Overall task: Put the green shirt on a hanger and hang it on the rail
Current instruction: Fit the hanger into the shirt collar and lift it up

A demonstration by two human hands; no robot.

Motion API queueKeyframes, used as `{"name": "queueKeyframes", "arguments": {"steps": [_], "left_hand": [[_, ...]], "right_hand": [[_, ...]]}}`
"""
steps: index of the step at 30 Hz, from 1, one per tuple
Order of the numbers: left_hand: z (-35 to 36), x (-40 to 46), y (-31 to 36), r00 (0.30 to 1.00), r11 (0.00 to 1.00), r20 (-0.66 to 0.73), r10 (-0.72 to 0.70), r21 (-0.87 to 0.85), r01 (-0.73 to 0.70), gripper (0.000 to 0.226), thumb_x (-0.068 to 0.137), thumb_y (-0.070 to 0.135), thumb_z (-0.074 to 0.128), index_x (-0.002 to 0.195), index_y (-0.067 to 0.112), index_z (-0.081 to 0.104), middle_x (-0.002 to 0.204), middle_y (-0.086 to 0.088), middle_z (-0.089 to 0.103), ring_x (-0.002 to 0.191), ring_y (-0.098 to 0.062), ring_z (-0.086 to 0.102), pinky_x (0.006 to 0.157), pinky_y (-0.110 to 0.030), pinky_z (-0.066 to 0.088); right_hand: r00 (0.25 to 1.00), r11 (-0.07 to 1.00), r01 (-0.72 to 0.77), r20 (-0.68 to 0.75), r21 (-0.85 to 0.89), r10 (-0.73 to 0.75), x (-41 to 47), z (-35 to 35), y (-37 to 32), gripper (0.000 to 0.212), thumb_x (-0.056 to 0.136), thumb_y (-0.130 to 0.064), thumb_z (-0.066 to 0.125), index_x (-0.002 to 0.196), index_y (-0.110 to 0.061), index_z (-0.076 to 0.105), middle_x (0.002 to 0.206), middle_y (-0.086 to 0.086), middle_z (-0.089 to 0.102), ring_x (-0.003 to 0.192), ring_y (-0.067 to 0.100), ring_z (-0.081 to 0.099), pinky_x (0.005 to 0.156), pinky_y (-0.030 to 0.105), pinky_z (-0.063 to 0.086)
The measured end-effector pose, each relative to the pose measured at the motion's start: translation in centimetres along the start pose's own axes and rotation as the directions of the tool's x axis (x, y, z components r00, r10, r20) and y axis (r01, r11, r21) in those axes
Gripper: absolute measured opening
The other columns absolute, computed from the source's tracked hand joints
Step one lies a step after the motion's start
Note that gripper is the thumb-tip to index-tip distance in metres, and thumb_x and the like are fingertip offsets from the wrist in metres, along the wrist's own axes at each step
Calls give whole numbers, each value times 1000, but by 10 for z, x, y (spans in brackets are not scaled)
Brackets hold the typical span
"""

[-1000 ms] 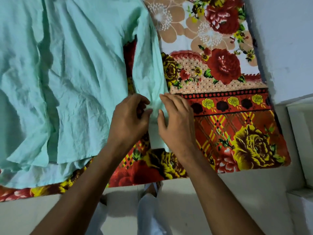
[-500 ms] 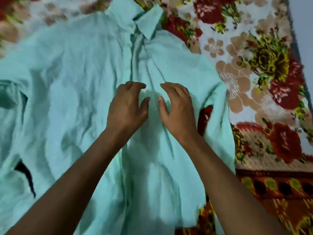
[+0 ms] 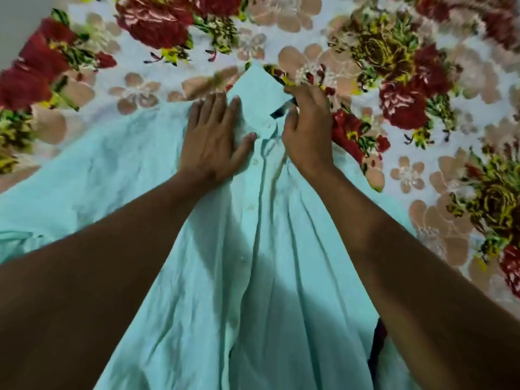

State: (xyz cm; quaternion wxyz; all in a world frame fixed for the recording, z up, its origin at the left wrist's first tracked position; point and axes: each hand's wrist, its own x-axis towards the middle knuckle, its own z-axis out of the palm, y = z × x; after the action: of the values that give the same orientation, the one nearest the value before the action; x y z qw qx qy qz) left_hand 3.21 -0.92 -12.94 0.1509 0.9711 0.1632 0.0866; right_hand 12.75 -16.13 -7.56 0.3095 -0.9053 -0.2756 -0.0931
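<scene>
Both hands work the green shirt: left hand spread flat, right hand pinching its collar.

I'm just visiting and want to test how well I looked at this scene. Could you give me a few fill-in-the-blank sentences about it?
1. The shirt spread out on the bed is light ____.
2. The left hand lies ____ on the shirt, fingers spread.
3. The right hand is working at the shirt's ____, by the top button.
4. The bedsheet under the shirt is printed with ____.

Missing words: green; flat; collar; flowers
</scene>
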Motion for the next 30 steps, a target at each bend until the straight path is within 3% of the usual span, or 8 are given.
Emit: {"name": "queueKeyframes", "arguments": {"steps": [5,9,13,16,20,26,28,30], "left_hand": [[-3,0,8,999,997,0,-54,47,53,79,100,62,32,162,14,21,167,-16,25,155,-32,20,127,-49,12],[-5,5,8,994,993,-32,-109,49,110,79,100,58,35,161,11,22,168,-12,24,157,-26,17,127,-47,13],[-6,7,10,985,983,-28,-172,52,174,79,100,57,35,162,12,19,170,-9,18,159,-23,10,127,-47,13],[-5,6,11,980,978,-47,-195,65,197,79,99,56,34,163,14,16,171,-7,12,159,-22,3,127,-48,9],[-2,7,8,974,973,-38,-222,52,223,82,97,58,37,162,12,19,171,-9,15,159,-25,4,128,-48,7],[0,9,5,975,972,-23,-222,76,223,82,97,58,35,162,11,19,170,-10,16,159,-28,5,127,-51,8],[0,9,4,976,973,-17,-217,81,218,82,97,58,34,162,11,19,170,-11,16,159,-28,5,127,-51,8],[1,10,4,977,973,-18,-213,86,214,82,97,59,33,162,11,19,170,-11,16,159,-28,6,127,-51,7]], "right_hand": [[959,993,-104,259,-63,117,74,15,18,38,96,0,49,131,-5,64,126,17,61,118,36,57,98,41,49],[891,992,-76,440,-97,112,109,23,25,35,93,-14,65,128,-8,67,121,16,67,114,33,61,94,34,48],[923,996,-55,377,-69,77,125,16,28,17,93,-11,64,102,-4,75,99,17,75,95,33,69,86,44,56],[941,984,54,338,-172,8,130,8,36,19,94,-17,63,102,-4,74,99,15,74,96,34,67,84,46,56],[954,978,-6,293,-210,69,121,6,55,14,93,-17,66,96,-5,73,92,13,74,92,33,68,82,45,55],[961,950,-266,122,161,249,113,-8,56,18,98,-15,64,112,-8,73,99,-2,73,83,0,63,78,8,49],[928,916,-370,28,153,371,94,-23,56,18,99,-16,64,112,-7,71,92,-4,69,76,-5,59,70,0,43],[889,885,-456,93,97,448,67,-32,57,20,100,-24,64,109,-7,68,80,-7,65,69,-2,57,62,4,40]]}}
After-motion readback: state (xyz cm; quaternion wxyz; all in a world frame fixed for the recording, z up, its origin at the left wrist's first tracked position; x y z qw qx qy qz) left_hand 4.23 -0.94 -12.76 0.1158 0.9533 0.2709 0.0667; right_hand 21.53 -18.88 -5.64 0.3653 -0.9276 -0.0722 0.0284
